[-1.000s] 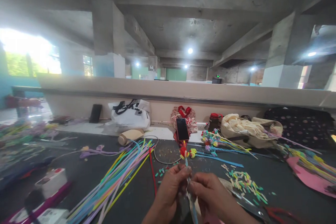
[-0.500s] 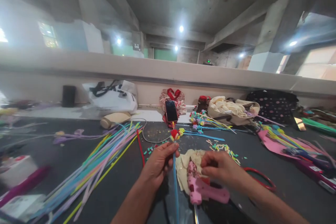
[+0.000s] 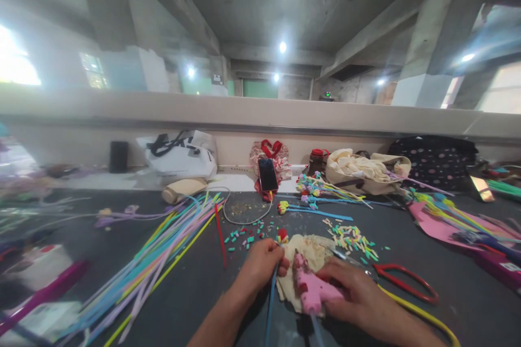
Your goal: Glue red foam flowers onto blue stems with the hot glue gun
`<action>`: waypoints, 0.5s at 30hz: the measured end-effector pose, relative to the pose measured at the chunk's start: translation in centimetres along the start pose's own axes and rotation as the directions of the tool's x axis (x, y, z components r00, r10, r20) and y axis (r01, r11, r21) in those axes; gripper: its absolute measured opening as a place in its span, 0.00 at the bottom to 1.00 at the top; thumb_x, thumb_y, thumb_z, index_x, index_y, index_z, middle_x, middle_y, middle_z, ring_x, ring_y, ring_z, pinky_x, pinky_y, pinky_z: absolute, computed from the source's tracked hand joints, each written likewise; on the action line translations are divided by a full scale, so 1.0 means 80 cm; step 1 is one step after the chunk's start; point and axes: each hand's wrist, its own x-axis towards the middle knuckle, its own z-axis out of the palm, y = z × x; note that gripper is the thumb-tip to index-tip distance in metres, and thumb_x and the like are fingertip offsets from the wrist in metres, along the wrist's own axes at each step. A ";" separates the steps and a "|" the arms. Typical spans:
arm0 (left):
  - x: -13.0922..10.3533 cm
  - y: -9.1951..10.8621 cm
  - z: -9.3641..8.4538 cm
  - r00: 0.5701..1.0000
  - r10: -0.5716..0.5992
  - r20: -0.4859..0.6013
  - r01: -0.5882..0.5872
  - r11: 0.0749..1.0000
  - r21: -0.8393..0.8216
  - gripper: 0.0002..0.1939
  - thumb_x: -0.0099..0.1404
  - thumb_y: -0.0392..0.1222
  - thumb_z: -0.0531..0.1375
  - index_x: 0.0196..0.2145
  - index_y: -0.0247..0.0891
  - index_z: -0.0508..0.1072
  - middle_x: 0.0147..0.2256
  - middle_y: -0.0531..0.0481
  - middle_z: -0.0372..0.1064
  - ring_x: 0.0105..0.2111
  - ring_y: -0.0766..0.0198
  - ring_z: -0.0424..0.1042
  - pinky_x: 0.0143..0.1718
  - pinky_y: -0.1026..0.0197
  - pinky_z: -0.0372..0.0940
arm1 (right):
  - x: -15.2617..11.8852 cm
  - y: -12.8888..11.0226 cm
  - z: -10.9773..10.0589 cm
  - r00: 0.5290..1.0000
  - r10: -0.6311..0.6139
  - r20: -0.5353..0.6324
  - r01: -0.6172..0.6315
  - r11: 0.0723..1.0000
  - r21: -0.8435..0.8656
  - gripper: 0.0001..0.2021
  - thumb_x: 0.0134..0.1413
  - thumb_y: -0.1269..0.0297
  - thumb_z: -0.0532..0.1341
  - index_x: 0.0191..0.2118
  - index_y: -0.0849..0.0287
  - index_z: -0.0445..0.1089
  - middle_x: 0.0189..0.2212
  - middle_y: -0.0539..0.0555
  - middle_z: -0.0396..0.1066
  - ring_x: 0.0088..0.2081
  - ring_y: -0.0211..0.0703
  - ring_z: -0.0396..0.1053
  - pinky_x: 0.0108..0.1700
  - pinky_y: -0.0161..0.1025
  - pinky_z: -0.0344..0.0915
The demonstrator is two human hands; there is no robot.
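My left hand (image 3: 262,264) is closed around a blue pipe cleaner (image 3: 270,306), pinching it near its upper end. A small red and yellow tip (image 3: 282,236) shows just above those fingers. To the right, my right hand (image 3: 353,288) is wrapped about the handle of a pink hot glue gun (image 3: 308,286), partly hiding it. The gun's dark, stained nozzle points away from me over a crumpled cream cloth (image 3: 290,287). A clear glue stick (image 3: 316,328) sticks out of its back end.
Loose pipe cleaners (image 3: 163,244) spread out at left. Small cut pieces (image 3: 352,237) lie scattered behind my hands. Red-handled pliers (image 3: 407,282) rest at right, near a yellow strand (image 3: 423,314). A phone (image 3: 267,174) leans against a patterned bag (image 3: 280,154) at the back.
My right hand has gone from beside the nozzle to the glue gun's handle and taken hold of it. My left hand has lowered the blue pipe cleaner towards the cloth.
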 end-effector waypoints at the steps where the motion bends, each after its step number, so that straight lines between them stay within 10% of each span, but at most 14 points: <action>1: 0.001 0.000 0.000 1.000 0.000 -0.001 0.000 1.000 0.008 0.07 0.51 0.41 0.55 0.21 0.37 0.62 0.19 0.51 0.70 0.17 0.69 0.66 0.18 0.70 0.54 | -0.001 0.002 -0.006 1.000 0.013 -0.004 -0.012 0.998 0.067 0.10 0.47 0.62 0.57 0.37 0.57 0.70 0.33 0.51 0.67 0.35 0.41 0.63 0.36 0.34 0.57; 8: 0.006 -0.003 0.000 1.000 0.000 -0.004 0.000 1.000 0.023 0.08 0.50 0.42 0.56 0.20 0.37 0.62 0.19 0.51 0.70 0.16 0.69 0.66 0.18 0.69 0.53 | -0.014 0.042 -0.033 0.938 0.304 -0.166 -0.146 0.783 0.604 0.16 0.40 0.57 0.61 0.37 0.60 0.72 0.25 0.52 0.69 0.29 0.44 0.64 0.31 0.36 0.59; 15: 0.009 -0.006 0.000 1.000 0.011 0.003 -0.011 0.999 0.033 0.09 0.50 0.43 0.56 0.20 0.37 0.61 0.18 0.51 0.69 0.16 0.68 0.65 0.16 0.69 0.53 | -0.006 0.066 -0.031 0.825 0.432 -0.365 0.080 0.550 0.831 0.21 0.36 0.50 0.63 0.31 0.65 0.72 0.26 0.58 0.70 0.24 0.42 0.64 0.23 0.35 0.59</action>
